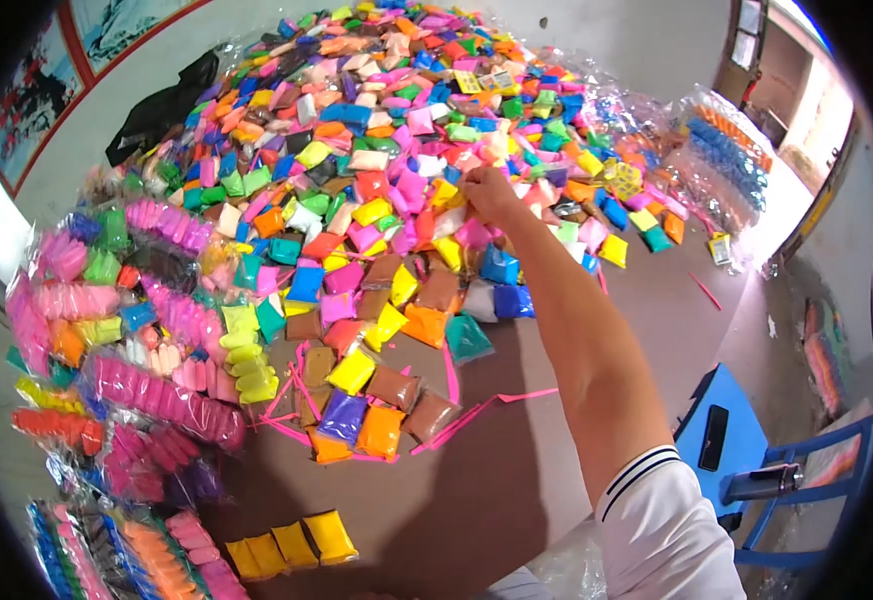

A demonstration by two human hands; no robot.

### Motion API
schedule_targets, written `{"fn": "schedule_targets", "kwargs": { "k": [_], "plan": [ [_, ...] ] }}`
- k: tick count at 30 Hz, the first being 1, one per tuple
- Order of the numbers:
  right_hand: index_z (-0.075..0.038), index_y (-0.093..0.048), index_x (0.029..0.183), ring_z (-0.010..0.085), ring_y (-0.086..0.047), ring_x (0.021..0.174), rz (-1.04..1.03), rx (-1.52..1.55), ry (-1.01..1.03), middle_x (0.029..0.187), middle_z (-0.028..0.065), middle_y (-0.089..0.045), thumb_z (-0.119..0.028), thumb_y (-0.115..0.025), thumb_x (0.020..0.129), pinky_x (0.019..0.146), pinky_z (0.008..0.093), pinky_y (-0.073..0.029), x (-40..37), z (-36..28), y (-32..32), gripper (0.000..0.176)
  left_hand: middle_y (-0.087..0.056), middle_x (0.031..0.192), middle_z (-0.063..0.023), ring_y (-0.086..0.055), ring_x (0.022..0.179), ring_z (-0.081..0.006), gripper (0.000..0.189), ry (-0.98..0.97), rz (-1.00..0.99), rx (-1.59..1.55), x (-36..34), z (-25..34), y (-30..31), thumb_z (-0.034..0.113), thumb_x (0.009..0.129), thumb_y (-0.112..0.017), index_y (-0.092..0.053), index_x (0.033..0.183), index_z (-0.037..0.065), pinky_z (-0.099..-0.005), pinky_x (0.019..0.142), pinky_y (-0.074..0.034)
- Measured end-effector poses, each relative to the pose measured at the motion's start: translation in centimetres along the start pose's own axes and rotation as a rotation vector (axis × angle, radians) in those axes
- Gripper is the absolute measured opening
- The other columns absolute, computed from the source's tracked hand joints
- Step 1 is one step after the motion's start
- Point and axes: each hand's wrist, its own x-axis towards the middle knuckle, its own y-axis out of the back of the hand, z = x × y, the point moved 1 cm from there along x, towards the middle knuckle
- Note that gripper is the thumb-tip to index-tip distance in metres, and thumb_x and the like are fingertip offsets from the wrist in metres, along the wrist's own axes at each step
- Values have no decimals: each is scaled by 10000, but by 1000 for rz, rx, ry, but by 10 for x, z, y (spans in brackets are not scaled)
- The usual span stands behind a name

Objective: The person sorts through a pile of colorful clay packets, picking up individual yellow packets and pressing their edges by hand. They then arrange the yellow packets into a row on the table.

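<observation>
- The right hand (496,198) reaches into the front-middle of a broad heap of small, soft, multicoloured plastic packets (371,160); its fingers are bent downward among them.
- The back of the hand hides most of the fingers, so I cannot tell whether they are spread, pressed together or pinching a packet.
- A shiny yellow-orange plastic packet (444,193) lies just left of the fingers; whether they touch it is unclear.
- Packets crowd the hand on several sides, and the bare forearm (581,330) covers part of the brown flat surface (496,430) below.
- Nearer the person, a purple square packet (342,416) lies beside an orange square packet (380,431), with thin bright-pink strips (451,428) around them.
- Four yellow packets (296,543) lie in a row at the near edge.
- Clear bags of magenta packets (166,400) are stacked at left; a large clear bag of blue and orange packets (726,165) leans at right.
- A black phone-like slab (713,438) rests on a blue seat (721,395), lower right.
</observation>
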Motion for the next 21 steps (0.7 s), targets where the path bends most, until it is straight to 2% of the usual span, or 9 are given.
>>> {"fn": "schedule_targets", "kwargs": {
  "k": [1,2,4,5,8,10,15,17,21],
  "plan": [
    [-13,-660,1033,189,-632,618,15,-187,95,761,74,-656,-89,-632,845,538,326,-502,1,9,3,205,-526,790,-131,-557,746,-320,143,26,-75,-4,-6,-5,-3,87,855,-662,-546,929,47,-497,716,-459],
    [12,-651,1069,206,-665,749,57,-442,371,838,104,-688,-96,-650,835,657,339,-534,-4,19,4,257,-530,799,-139,-561,759,-321,155,51,-148,-6,-12,-6,-7,79,851,-667,-556,951,37,-509,739,-463],
    [13,-653,1092,230,-676,862,14,-404,396,915,125,-707,-113,-666,822,766,354,-533,-22,15,4,298,-529,794,-139,-561,760,-318,143,2,-4,-22,-4,-1,-5,82,856,-667,-557,936,37,-507,746,-465],
    [13,-653,1092,230,-676,862,22,-406,404,915,125,-707,-113,-666,822,766,354,-533,-28,11,7,298,-529,788,-139,-562,761,-316,133,-38,129,-34,2,1,-2,85,861,-667,-558,922,38,-506,752,-466],
    [-18,-662,1108,275,-687,869,61,-469,431,935,140,-710,-136,-670,819,773,380,-534,-39,2,3,313,-530,786,-139,-562,762,-313,133,-56,66,65,26,14,22,97,872,-670,-560,921,41,-494,751,-474],
    [-54,-691,998,363,-666,921,188,-526,402,964,193,-689,-163,-656,806,820,453,-524,-40,-8,0,223,-530,788,-136,-564,765,-309,125,-51,95,67,27,14,22,98,877,-667,-560,908,43,-488,757,-478],
    [-44,-697,978,352,-673,920,183,-607,269,964,172,-701,-256,-744,769,809,456,-531,-38,-24,-17,301,-508,741,-112,-552,726,-290,142,60,-25,33,21,6,12,104,876,-654,-530,816,69,-459,725,-473],
    [-48,-692,1018,338,-674,931,268,-704,208,971,160,-700,-358,-783,706,792,454,-526,-36,-23,-26,450,-478,681,-89,-527,672,-280,199,-22,105,-26,33,8,15,106,855,-647,-482,743,102,-440,675,-446],
    [-50,-644,941,352,-665,943,345,-759,158,957,172,-691,-316,-785,692,779,463,-519,-26,-17,-39,391,-459,647,-83,-507,636,-279,226,49,70,-35,28,6,10,113,830,-652,-459,713,117,-440,639,-412]
  ]
}}
